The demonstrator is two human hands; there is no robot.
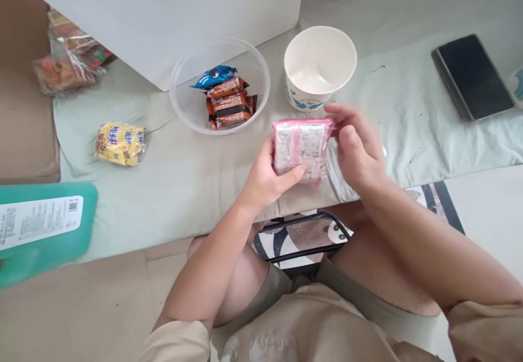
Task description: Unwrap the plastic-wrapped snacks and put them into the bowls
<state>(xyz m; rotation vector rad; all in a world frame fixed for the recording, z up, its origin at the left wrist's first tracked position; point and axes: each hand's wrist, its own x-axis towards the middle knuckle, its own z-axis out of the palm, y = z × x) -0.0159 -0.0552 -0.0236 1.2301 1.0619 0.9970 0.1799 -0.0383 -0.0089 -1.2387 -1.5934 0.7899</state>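
My left hand is closed around a pink-and-white packet in clear plastic wrap, its thumb lying across the front. Printed text and a pink stripe show on the packet, but its contents cannot be made out. Just right of it is my right hand, slightly blurred, thumb and fingers apart, with nothing visible in it. Its fingertips are close to the packet's upper right corner; contact cannot be told. Behind the packet stands a white paper bowl with blue print. Left of that, a clear plastic bowl contains several brown packets and a blue one.
Yellow snack packets lie on the cloth at left, below clear bags of reddish snacks. A green container is at the left front edge. A white box rises behind. A dark phone-like device lies at right.
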